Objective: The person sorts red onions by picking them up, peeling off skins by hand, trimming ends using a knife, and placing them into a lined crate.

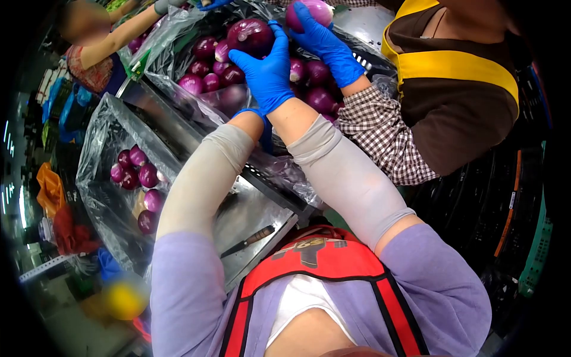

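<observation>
My right hand, in a blue glove, has thumb and fingers spread around a large peeled red onion above a plastic-lined crate. Beneath it lie many more red onions. My left hand, also blue-gloved, sits low by the crate's near edge, mostly covered by my right wrist. Its fingers are hidden, so I cannot see whether it holds anything. A knife with a brown handle rests on the metal tray in front of me.
A co-worker's blue-gloved hand holds another onion close by on the right. To the left, a clear plastic bag contains several smaller onions. Another person stands at the far left. Dark stacked crates are at the right.
</observation>
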Available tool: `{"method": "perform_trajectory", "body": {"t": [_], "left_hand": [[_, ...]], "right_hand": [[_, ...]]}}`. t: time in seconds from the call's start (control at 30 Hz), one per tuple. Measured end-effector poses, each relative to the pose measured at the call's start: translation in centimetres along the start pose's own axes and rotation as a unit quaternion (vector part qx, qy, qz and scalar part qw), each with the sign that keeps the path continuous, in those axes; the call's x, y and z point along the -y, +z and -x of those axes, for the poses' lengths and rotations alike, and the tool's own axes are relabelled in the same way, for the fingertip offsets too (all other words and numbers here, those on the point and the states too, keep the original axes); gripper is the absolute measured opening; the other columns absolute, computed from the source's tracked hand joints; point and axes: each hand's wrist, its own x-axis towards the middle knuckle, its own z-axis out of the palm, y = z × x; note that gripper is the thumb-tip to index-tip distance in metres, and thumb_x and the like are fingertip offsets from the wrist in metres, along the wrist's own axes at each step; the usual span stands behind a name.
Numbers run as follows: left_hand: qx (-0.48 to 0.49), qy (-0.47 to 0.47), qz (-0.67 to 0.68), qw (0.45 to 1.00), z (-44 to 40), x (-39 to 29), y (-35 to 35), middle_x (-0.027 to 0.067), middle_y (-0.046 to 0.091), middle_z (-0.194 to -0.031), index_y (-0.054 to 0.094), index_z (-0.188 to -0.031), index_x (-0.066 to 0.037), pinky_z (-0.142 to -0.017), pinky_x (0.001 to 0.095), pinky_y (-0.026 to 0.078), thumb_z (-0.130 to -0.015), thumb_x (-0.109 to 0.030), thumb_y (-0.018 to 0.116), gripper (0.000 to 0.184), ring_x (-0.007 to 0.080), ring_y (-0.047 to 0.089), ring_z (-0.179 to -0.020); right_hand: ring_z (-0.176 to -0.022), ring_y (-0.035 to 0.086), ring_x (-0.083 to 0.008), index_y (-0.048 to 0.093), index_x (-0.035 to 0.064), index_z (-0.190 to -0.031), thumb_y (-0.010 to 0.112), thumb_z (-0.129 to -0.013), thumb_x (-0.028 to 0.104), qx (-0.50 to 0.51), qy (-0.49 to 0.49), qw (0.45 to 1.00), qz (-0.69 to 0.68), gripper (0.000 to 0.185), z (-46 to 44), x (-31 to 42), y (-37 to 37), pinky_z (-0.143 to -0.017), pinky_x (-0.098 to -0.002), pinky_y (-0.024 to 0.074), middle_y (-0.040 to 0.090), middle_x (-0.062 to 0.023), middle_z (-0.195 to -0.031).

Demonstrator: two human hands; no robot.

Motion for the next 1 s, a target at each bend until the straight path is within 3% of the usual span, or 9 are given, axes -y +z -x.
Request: {"method": "perform_trajectory", "body": {"t": [0.03, 0.13, 0.37, 0.43, 0.47, 0.53, 0.67, 0.83, 1.0], "left_hand": [[-0.002, 0.002, 0.002, 1.000, 0.2, 0.0, -0.1, 0.0159, 0.062, -0.115, 0.056, -0.122, -0.006, -0.092, 0.0380, 0.046, -0.073, -0.030, 0.072, 0.056, 0.0290, 0.060, -0.103], [-0.009, 0.013, 0.011, 1.000, 0.7, 0.1, -0.3, 0.0159, 0.062, -0.115, 0.056, -0.122, -0.006, -0.092, 0.0379, 0.046, -0.073, -0.030, 0.073, 0.057, 0.0288, 0.059, -0.103], [-0.068, 0.080, 0.113, 0.988, 4.2, -0.2, -3.1, 0.0158, 0.062, -0.116, 0.055, -0.123, -0.006, -0.092, 0.0376, 0.046, -0.072, -0.030, 0.074, 0.059, 0.0284, 0.059, -0.104], [0.005, 0.036, 0.132, 0.991, 5.3, -2.1, -7.0, 0.0128, 0.059, -0.123, 0.048, -0.130, 0.000, -0.098, 0.0345, 0.042, -0.073, -0.019, 0.076, 0.066, 0.0220, 0.056, -0.110], [0.011, -0.055, 0.218, 0.974, 5.5, -1.0, -7.9, 0.0177, 0.061, -0.117, 0.056, -0.122, -0.006, -0.091, 0.0369, 0.047, -0.059, -0.039, 0.082, 0.076, 0.0322, 0.061, -0.104], [-0.112, -0.052, 0.260, 0.958, 7.8, -2.1, -10.6, 0.0168, 0.063, -0.113, 0.056, -0.121, -0.004, -0.090, 0.0357, 0.049, -0.058, -0.038, 0.083, 0.077, 0.0281, 0.062, -0.102], [-0.164, -0.120, 0.317, 0.926, 12.6, -0.3, -12.8, 0.0097, 0.062, -0.109, 0.057, -0.118, -0.005, -0.087, 0.0330, 0.050, -0.061, -0.026, 0.084, 0.067, 0.0201, 0.060, -0.099], [-0.295, -0.153, 0.558, 0.760, 16.9, 0.0, -12.3, 0.0064, 0.060, -0.110, 0.051, -0.124, -0.004, -0.086, 0.0269, 0.047, -0.077, -0.015, 0.074, 0.054, 0.0128, 0.057, -0.099], [-0.280, -0.129, 0.799, 0.516, 21.0, -1.3, -12.0, 0.0115, 0.053, -0.130, 0.044, -0.133, -0.008, -0.095, 0.0401, 0.049, -0.092, -0.040, 0.054, 0.054, 0.0260, 0.056, -0.116]], "right_hand": [[-0.118, 0.047, -0.0279, 0.034, 0.0023, -0.135, 0.083, -0.060, 0.007, -0.007, 0.031, 0.998, -0.050, 0.090, -0.2, -0.1, 0.2, -0.101, -0.0363, 0.0400, 0.046, -0.0168, -0.128], [-0.109, 0.054, -0.0245, 0.034, 0.0053, -0.135, 0.085, -0.062, 0.011, -0.010, -0.028, 0.999, 0.032, 0.089, -0.4, -0.7, 0.1, -0.092, -0.0338, 0.0477, 0.048, -0.0156, -0.125], [-0.109, 0.053, -0.0244, 0.036, 0.0038, -0.135, 0.085, -0.061, 0.011, -0.009, -0.029, 0.998, 0.063, 0.089, -0.5, -0.9, 0.2, -0.093, -0.0335, 0.0463, 0.048, -0.0159, -0.125], [-0.114, 0.050, -0.0273, 0.034, 0.0043, -0.135, 0.084, -0.061, 0.010, -0.003, -0.001, 1.000, 0.014, 0.090, -0.5, -0.4, 0.2, -0.098, -0.0358, 0.0425, 0.047, -0.0163, -0.127], [-0.119, 0.047, -0.0302, 0.032, 0.0049, -0.136, 0.083, -0.061, 0.009, 0.003, 0.018, 1.000, -0.015, 0.091, -0.5, 0.3, 0.1, -0.102, -0.0379, 0.0391, 0.046, -0.0170, -0.129], [-0.115, 0.049, -0.0283, 0.032, 0.0046, -0.135, 0.082, -0.062, 0.007, 0.018, 0.013, 0.999, -0.045, 0.088, -0.9, 0.3, 0.0, -0.099, -0.0367, 0.0414, 0.047, -0.0161, -0.125], [-0.105, 0.054, -0.0239, 0.034, 0.0054, -0.133, 0.084, -0.060, 0.007, 0.038, -0.013, 0.999, -0.002, 0.089, -2.1, -1.8, -0.1, -0.093, -0.0341, 0.0456, 0.051, -0.0137, -0.118], [-0.100, 0.057, -0.0203, 0.036, 0.0035, -0.132, 0.084, -0.065, 0.007, 0.048, 0.074, 0.993, -0.075, 0.083, -0.6, -0.9, 0.3, -0.083, -0.0306, 0.0504, 0.055, -0.0122, -0.116], [-0.101, 0.055, -0.0211, 0.039, 0.0049, -0.129, 0.085, -0.062, 0.008, 0.055, 0.109, 0.991, -0.046, 0.081, -2.1, -3.3, -0.7, -0.086, -0.0320, 0.0484, 0.054, -0.0111, -0.116]]}}
